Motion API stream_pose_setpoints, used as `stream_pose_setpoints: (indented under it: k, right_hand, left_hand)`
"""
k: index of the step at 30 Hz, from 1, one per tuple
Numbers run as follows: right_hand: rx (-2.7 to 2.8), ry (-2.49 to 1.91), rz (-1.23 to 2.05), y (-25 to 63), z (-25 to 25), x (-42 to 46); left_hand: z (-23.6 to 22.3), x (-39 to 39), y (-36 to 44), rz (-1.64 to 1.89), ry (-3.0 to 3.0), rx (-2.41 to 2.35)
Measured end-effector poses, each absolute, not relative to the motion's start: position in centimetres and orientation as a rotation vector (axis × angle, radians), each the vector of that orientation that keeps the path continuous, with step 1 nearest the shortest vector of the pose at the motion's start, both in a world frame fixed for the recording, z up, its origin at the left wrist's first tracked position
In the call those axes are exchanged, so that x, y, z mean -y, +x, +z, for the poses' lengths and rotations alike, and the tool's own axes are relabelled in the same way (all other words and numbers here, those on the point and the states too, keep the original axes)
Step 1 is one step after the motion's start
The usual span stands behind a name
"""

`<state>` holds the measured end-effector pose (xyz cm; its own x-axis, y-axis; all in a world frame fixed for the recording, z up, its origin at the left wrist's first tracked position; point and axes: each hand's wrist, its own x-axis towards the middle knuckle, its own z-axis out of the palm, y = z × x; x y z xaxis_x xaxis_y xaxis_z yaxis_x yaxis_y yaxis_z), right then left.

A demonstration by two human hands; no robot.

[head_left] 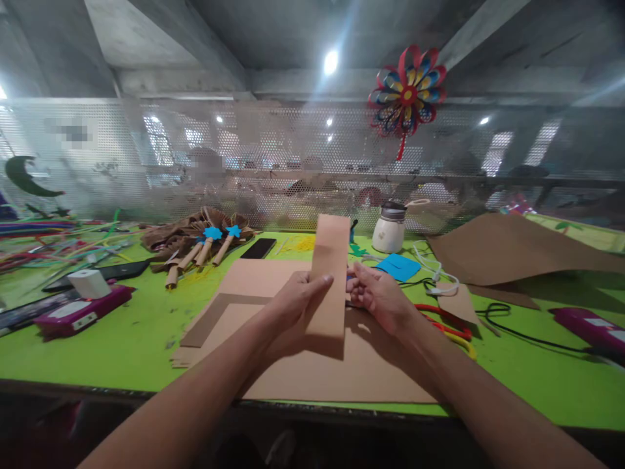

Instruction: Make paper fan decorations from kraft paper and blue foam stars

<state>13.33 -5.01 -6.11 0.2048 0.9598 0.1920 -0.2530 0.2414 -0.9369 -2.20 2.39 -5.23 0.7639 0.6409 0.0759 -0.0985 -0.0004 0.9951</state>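
Note:
My left hand [300,299] grips a folded strip of brown kraft paper [331,260], thumb across its front, holding it upright above the table. Close by the strip's right edge is my right hand [374,296], its fingers curled and pinched together. A bit of blue and a dark tip show at those fingers, but what they hold is mostly hidden. Beneath both hands lie large sheets of brown kraft paper [381,374], stacked and slightly fanned at the left.
Paper bundles with blue flowers [212,233], a black phone [258,248], a white jar [389,231] and blue paper [399,266] stand or lie behind. Red and yellow handles [452,326] are at right, near cables. Purple power strips [83,311] flank the green table [146,355].

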Motion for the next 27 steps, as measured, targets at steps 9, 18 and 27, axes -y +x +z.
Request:
stream_pose_setpoints:
  k: [9,18,27]
  right_hand:
    - [1.226,-1.201,1.186,10.4,-7.4,6.2]
    - [1.370,-1.306,0.945,10.9,-8.6,5.5]
    - [1.267,-1.164,1.125,9.7,-8.5,5.4]
  left_hand:
    - [-4.2,-1.5,-1.9,0.954,1.434,-0.648]
    - [-5.2,-2.4,-1.7,0.976,1.283,-0.642]
    - [-4.2,-1.9,-1.9,0.793,1.013,-0.383]
